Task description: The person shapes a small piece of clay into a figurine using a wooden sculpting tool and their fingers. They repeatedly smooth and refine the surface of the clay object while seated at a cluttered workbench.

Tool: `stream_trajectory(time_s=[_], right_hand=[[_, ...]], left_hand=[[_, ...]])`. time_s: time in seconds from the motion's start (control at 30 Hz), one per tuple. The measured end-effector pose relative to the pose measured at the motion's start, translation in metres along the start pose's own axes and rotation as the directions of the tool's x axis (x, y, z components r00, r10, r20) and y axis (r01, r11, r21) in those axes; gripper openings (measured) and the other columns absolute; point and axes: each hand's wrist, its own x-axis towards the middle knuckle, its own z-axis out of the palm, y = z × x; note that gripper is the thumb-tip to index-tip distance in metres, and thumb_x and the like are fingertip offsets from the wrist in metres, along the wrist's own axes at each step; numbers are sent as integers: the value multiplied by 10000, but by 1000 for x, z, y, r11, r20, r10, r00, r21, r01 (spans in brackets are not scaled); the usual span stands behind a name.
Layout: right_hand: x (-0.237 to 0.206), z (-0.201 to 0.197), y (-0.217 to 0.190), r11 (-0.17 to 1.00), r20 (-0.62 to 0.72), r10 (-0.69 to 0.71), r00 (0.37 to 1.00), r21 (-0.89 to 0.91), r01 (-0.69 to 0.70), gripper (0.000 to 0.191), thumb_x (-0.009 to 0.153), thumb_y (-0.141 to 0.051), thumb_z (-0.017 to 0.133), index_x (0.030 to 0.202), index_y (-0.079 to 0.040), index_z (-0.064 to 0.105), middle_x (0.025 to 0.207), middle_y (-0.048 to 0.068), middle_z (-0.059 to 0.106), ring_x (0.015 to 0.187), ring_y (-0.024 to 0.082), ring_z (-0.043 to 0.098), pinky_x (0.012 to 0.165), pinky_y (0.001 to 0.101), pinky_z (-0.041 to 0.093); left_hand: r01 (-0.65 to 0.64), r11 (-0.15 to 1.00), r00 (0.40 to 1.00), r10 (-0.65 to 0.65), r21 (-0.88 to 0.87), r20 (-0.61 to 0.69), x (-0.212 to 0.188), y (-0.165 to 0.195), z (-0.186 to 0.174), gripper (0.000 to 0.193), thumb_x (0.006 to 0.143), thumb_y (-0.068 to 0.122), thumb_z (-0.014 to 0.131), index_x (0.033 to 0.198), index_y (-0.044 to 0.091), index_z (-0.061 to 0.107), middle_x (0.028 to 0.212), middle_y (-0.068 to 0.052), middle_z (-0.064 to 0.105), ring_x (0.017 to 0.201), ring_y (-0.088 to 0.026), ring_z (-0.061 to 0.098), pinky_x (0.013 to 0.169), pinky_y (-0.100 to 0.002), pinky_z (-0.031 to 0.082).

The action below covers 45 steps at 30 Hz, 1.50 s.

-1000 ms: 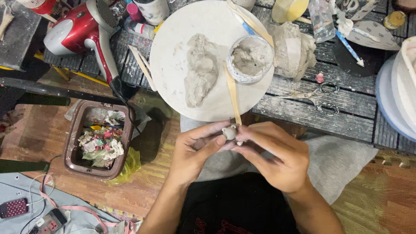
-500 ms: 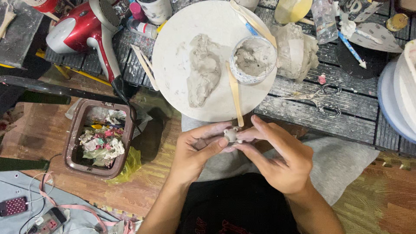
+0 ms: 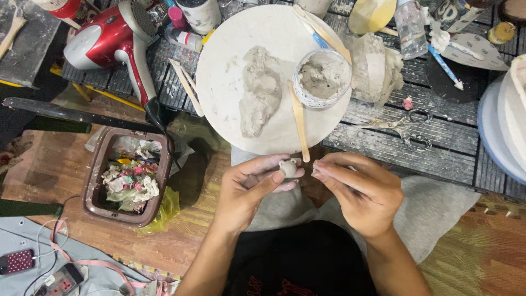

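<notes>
My left hand (image 3: 249, 186) pinches a small grey clay ball (image 3: 287, 167) between thumb and fingers, just below the near rim of a round white board (image 3: 224, 82). My right hand (image 3: 359, 189) sits to its right, fingertips pinched together a little apart from the ball; whether they hold a bit of clay is unclear. On the board lie a flattened lump of grey clay (image 3: 260, 90), a small tub of wet clay (image 3: 322, 77) and a wooden stick (image 3: 298, 123) that reaches toward my hands.
A red hair dryer (image 3: 112, 41) lies at the top left. A brown bin (image 3: 129, 181) of scraps stands on the floor to the left. Scissors (image 3: 405, 129), a wrapped clay block (image 3: 375, 66), bottles and a blue-white basin (image 3: 501, 126) crowd the dark slatted table. Phones (image 3: 19, 260) lie bottom left.
My right fingertips have drawn slightly away from the clay ball, which stays in my left hand. The view has shifted a little; nothing on the board has moved.
</notes>
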Motion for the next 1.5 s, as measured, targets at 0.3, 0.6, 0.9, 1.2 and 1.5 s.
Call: stream_trajectory(time_s=[0.3,0.6,0.9,1.2,1.5], right_hand=[[-5,-4,5,984,1,85,996,159,-84,165,863,66,778,1016,49,721,1020,175,768,910,217,792,807,291,675],[-8,-16,12,946,72,81,994,309,-99,160,778,68,832,899,-5,758,963,168,782,878,251,801,747,331,700],[-21,-26,16,954,-16,116,993,281,-107,215,714,66,860,890,16,748,917,158,774,823,227,776,652,288,617],[-12,-20,27,949,76,103,992,292,-121,177,858,42,774,1028,-6,784,1006,150,770,875,184,780,737,262,650],[-15,-22,32,966,27,97,995,238,-100,212,747,32,865,935,-20,782,919,122,794,713,95,692,541,180,443]], left_hand=[[0,1000,1000,0,12,-19,2,-3,0,325,977,-21,647,1287,-118,637,1225,-275,713,1100,-378,739,921,-464,655],[26,1000,999,-26,-5,-22,7,2,9,351,942,-41,653,1286,-109,639,1227,-246,720,1091,-363,738,907,-434,643],[57,998,998,-57,10,9,12,3,15,331,956,-29,648,1276,-112,651,1228,-258,724,1127,-360,730,927,-414,625],[63,998,998,-63,12,5,17,4,20,327,946,-24,652,1265,-98,663,1220,-251,725,1109,-354,733,934,-440,640],[49,999,999,-49,15,16,18,8,22,327,945,-30,646,1262,-110,656,1222,-248,731,1114,-351,738,950,-420,619]])
